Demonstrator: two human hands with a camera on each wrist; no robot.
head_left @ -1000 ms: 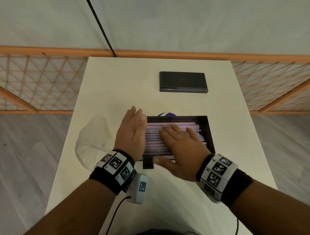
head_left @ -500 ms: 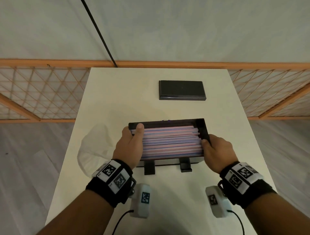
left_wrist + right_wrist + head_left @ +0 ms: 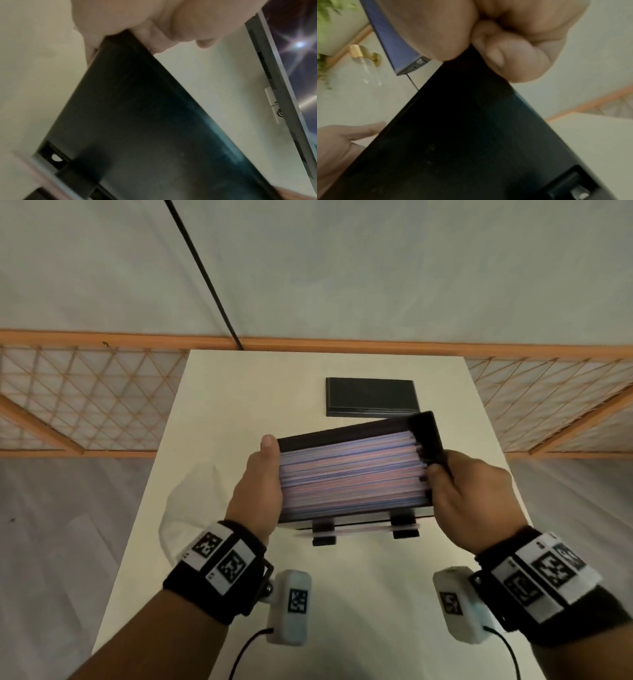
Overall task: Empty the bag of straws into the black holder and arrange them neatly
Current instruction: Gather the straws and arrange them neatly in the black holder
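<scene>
Black holder (image 3: 424, 433): open-topped rectangular box, held clear above the surface (image 3: 342, 611), tilted so its right end sits higher than its left. Two short black feet project from the near lower edge.

Straws (image 3: 349, 474): pink, blue and lilac, lying lengthwise in the holder in a close, level layer that fills it from left wall to right wall; a few ends stand slightly proud at the right. One or two straws show in a slot along the near edge, between the feet.

Left hand (image 3: 255, 491): grips the holder's left end, thumb laid up along the left wall, fingers (image 3: 154, 36) curled under the base. Right hand (image 3: 476, 501): grips the right end, thumb on the rim at the straw ends, fingers (image 3: 510, 59) curled beneath. Both wrist views show the dark underside of the holder running away from the fingers.

Edges and room: the holder hangs over the middle of the surface, with bare surface below it and toward the near edge. Black lid (image 3: 371, 397): flat on the surface just beyond the holder's far right corner, near but apart. Clear bag (image 3: 191, 498): crumpled, at the surface's left edge, beside the left wrist.

Surround: orange lattice rail (image 3: 85, 398) behind the surface; pale wall above.
</scene>
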